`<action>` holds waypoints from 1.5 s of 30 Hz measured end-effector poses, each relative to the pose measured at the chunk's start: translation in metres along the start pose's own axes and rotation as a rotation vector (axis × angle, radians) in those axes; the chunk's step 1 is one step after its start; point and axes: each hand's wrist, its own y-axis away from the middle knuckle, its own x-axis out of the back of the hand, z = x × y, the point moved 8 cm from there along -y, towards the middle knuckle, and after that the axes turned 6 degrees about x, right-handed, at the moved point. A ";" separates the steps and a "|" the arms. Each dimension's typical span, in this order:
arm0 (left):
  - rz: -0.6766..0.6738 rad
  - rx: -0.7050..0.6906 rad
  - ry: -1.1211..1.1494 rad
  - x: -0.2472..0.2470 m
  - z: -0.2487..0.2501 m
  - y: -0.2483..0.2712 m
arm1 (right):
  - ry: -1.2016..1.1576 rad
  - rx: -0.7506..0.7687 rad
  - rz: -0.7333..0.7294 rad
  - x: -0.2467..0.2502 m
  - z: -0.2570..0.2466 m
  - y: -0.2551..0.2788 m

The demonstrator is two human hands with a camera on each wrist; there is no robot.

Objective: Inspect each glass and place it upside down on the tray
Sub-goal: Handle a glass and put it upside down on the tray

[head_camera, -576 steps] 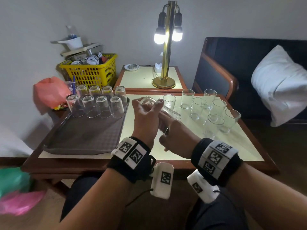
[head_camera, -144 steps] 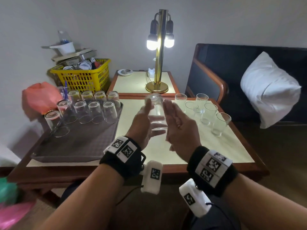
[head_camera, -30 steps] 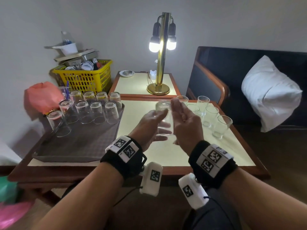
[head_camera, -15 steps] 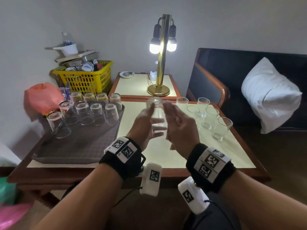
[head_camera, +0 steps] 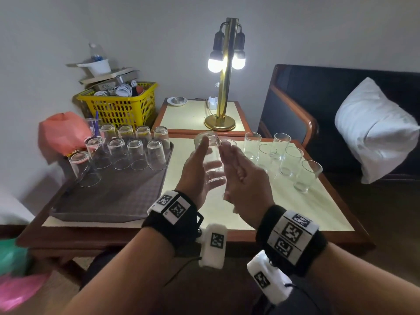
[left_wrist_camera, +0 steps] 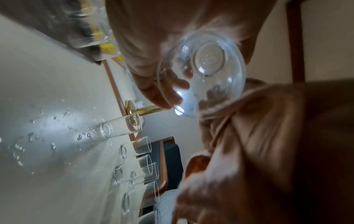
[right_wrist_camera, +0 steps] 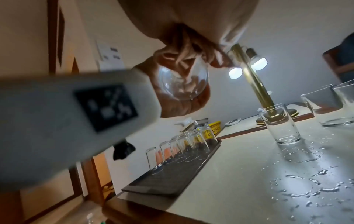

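Head view, left to right: nine upturned glasses stand on the dark grey textured tray (head_camera: pixel 109 201). The left hand (head_camera: pixel 195 176) and right hand (head_camera: pixel 243 178), fingers straight, press a clear cylindrical drinking glass (head_camera: pixel 212 162) between flat palms above the cream-topped desk (head_camera: pixel 295 214). Thin, wet-looking and brittle, it would be safer gripped round the wall.

Head view: high, facing forward and down over the counter (head_camera: pixel 295 208), both forearms entering from the bottom edge. Left wrist view: very close, rolled sideways, counter at frame left. Right wrist view: low, tilted, close. All three share the lamp (head_camera: pixel 227 87), the tray (head_camera: pixel 109 201) and the held glass (left_wrist_camera: pixel 201 72).
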 end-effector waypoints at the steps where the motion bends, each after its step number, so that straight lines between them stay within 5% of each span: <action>1: -0.049 0.046 -0.032 -0.005 -0.006 0.001 | 0.002 -0.026 0.033 0.006 0.006 -0.007; 3: -0.097 0.038 -0.139 -0.011 -0.011 0.002 | -0.069 -0.134 0.102 0.017 0.016 -0.016; 6: 0.015 -0.077 -0.107 -0.002 0.005 0.001 | -0.025 -0.059 0.017 0.004 0.008 -0.004; 10: -0.091 0.055 -0.116 -0.010 -0.002 0.001 | -0.059 -0.106 0.074 0.011 0.020 -0.013; 12: -0.084 0.016 -0.179 -0.010 -0.001 0.000 | -0.095 -0.154 0.121 0.018 0.022 -0.016; 15: 0.024 -0.023 -0.084 0.003 0.006 -0.003 | -0.056 -0.064 -0.006 0.000 0.009 0.004; 19: -0.117 0.085 -0.113 -0.013 -0.011 0.000 | -0.144 -0.162 0.124 0.015 0.029 -0.015; 23: -0.003 -0.006 -0.041 -0.001 0.000 -0.004 | -0.097 -0.082 0.003 0.000 0.014 -0.001; 26: -0.114 0.094 -0.109 -0.011 -0.008 -0.002 | -0.126 -0.135 0.097 0.010 0.028 -0.014; 30: -0.029 -0.044 -0.135 -0.003 0.007 -0.005 | -0.116 -0.128 0.081 0.006 0.022 -0.008; 32: -0.030 -0.016 -0.069 -0.002 0.006 -0.004 | -0.120 -0.117 0.023 -0.002 0.017 0.001; 35: -0.131 0.032 -0.192 -0.013 -0.004 -0.003 | -0.175 -0.171 0.152 0.015 0.030 -0.015; 38: -0.022 -0.086 -0.194 -0.002 0.011 -0.005 | -0.099 -0.113 0.072 0.005 0.019 -0.006; 42: -0.111 0.039 -0.173 -0.009 0.002 -0.001 | -0.109 -0.127 0.119 0.008 0.023 -0.008; 45: -0.031 -0.083 -0.170 -0.003 0.008 -0.001 | -0.116 -0.161 0.130 0.008 0.022 -0.012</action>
